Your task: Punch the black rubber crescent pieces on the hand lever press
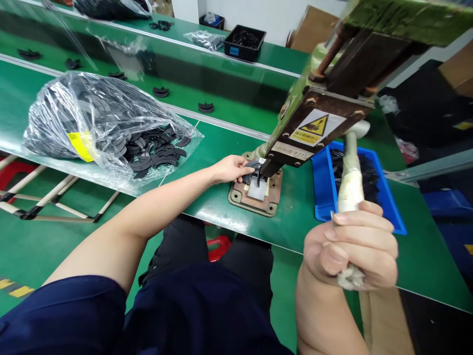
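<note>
My left hand (232, 169) pinches a curved black part (251, 170) at the base plate (254, 202) of a green hand press (295, 106). The ram (271, 168) of the press comes down close beside the part; whether it touches cannot be made out. A small pale metal plate (257, 190) lies on the base under the part. In the right foreground my right hand (353, 246) is wrapped round the white taped lever (350, 182) of the press, with the lever standing roughly upright.
An open clear bag (84, 98) spills curved black parts (155, 153) on the green bench at left. The blue bin (321, 192) right of the press holds black pieces. Several curved parts lie on the green strip behind, one of them (206, 107) near the middle. A black crate (244, 43) stands farther back.
</note>
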Demonstrator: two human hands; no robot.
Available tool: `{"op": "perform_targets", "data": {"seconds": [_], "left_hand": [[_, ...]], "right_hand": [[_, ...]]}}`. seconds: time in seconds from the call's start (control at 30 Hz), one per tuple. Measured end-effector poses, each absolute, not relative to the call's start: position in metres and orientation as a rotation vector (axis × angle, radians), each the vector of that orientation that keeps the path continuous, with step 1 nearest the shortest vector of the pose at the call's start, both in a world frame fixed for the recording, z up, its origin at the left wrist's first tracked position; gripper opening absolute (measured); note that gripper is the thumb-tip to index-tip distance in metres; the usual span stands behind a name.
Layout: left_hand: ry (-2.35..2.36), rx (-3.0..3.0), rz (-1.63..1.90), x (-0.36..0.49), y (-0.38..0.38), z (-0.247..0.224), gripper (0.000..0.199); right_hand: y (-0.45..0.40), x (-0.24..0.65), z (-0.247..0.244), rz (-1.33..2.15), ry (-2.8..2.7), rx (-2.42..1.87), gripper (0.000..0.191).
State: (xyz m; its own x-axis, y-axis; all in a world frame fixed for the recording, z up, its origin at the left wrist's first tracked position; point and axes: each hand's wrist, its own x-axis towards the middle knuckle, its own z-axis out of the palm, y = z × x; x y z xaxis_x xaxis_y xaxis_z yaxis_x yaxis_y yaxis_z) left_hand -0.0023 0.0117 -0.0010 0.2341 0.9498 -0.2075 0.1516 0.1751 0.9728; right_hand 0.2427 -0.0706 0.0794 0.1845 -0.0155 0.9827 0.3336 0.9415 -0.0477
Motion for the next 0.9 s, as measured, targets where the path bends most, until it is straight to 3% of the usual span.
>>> {"op": "perform_targets", "data": {"seconds": [0.43, 0.73, 0.9], "left_hand": [[1.34, 1.197, 0.707, 0.002, 0.016, 0.01, 0.04], [1.352, 0.973, 0.575, 0.004, 0.018, 0.018, 0.034], [1.351, 0.981, 0.611, 0.006, 0.009, 0.019, 0.035]], "right_hand": [[-0.063, 0.243, 0.076, -0.229, -1.347, -0.161, 0.027], [-0.067, 0.237, 0.077, -0.214, -1.327, -0.193, 0.041], [-0.063, 0.244, 0.104, -0.215, -1.412, -0.145, 0.024]]}}
